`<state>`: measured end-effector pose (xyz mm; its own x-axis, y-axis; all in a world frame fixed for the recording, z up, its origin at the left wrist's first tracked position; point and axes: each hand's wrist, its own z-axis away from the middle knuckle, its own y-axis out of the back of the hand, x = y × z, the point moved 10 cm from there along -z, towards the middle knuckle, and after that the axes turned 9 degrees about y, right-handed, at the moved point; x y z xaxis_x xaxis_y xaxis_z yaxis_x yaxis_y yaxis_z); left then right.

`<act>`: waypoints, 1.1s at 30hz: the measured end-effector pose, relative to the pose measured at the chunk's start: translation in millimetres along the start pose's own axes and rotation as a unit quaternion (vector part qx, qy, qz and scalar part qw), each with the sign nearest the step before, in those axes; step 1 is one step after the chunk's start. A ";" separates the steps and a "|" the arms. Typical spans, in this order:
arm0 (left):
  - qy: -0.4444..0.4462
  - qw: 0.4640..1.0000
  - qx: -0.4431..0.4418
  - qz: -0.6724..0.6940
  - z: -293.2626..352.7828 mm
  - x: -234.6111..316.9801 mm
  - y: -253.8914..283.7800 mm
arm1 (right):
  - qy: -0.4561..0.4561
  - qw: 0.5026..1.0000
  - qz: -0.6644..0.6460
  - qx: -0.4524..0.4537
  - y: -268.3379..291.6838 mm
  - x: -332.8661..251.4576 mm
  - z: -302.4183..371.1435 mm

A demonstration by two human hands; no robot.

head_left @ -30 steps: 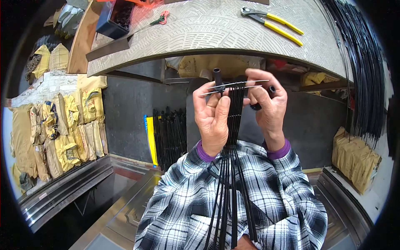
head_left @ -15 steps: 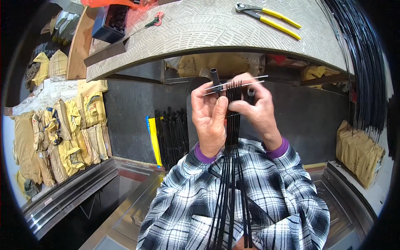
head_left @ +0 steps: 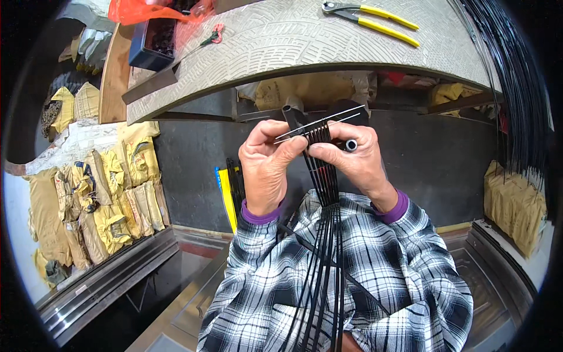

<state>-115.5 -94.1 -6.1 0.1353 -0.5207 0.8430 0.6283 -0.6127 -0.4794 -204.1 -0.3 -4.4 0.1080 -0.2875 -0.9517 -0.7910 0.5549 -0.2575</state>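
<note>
A fan of thin black rods [head_left: 326,190] hangs in front of my chest, its upper ends lined up side by side and its lower lengths running down my shirt. Two thin silvery wires [head_left: 350,115] cross the upper ends at a slant. My left hand [head_left: 263,170] is closed around the left side, with its thumb at the wires and rod ends. A black tube [head_left: 290,117] sticks up beside its fingers. From the right, my right hand [head_left: 359,159] pinches the rods near their tops. A round, hollow black tube end [head_left: 350,145] shows between its fingers.
Ahead stands a grey patterned table [head_left: 264,47] with yellow-handled pliers [head_left: 375,23], red-handled scissors [head_left: 213,36] and a blue box [head_left: 150,50]. Long black rods [head_left: 522,100] hang at the right. Wrapped packages [head_left: 105,193] lie at the left, and another brown package [head_left: 513,208] at the right.
My right hand, blurred before, has settled against the rods and pinches them. My left hand has shifted left, its thumb now at the rod tops. The rods and wires are tilted more.
</note>
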 end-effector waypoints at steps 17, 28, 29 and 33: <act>-0.041 0.998 -0.036 -0.012 -1.0 -3.0 5.0 | 0.065 0.997 0.001 -0.034 -9.1 1.6 -6.6; -0.041 0.998 0.008 0.041 -1.0 -21.2 5.4 | -0.070 0.994 -0.084 -0.024 -9.8 30.5 -1.9; -0.040 0.998 0.025 0.048 -4.3 -26.7 7.6 | -0.063 0.995 -0.071 -0.015 -5.8 32.7 -0.8; -0.091 0.996 0.010 0.019 -8.2 -24.8 5.4 | 0.009 0.992 -0.035 0.119 55.3 18.2 -8.2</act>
<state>-121.8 -89.3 -31.5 0.2947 -0.4265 0.8551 0.6341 -0.5821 -0.5089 -250.8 18.7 -34.5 0.1458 -0.3439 -0.9276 -0.6167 0.7016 -0.3570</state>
